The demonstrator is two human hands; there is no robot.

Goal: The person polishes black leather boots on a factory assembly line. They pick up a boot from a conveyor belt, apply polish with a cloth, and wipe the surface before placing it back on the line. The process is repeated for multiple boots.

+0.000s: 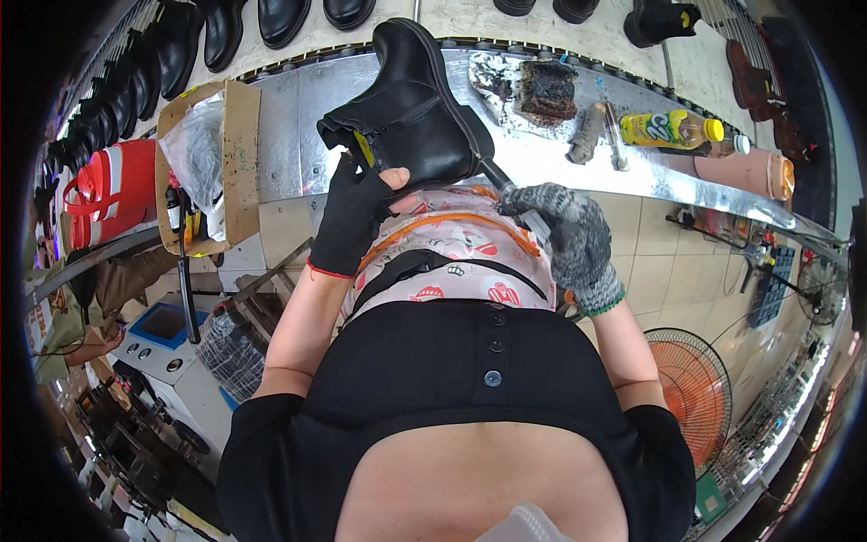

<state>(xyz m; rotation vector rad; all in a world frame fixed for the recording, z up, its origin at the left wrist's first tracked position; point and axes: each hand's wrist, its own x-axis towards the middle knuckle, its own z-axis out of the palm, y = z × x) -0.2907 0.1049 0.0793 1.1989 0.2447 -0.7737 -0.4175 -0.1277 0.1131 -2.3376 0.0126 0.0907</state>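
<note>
The boot (411, 108) is at the near edge of the metal bench (287, 117), open space separating it from the carton (239, 167). The left hand (355, 212) clamps its opening; the right hand (567, 230) grips a tool (495, 172) at the heel.

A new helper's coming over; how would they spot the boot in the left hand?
Find the long, shiny metal ledge. Over it is a black boot, toe pointing away, held near its opening by the black-gloved left hand. Only this one is held; the other dark shoes are beyond the ledge.
</note>
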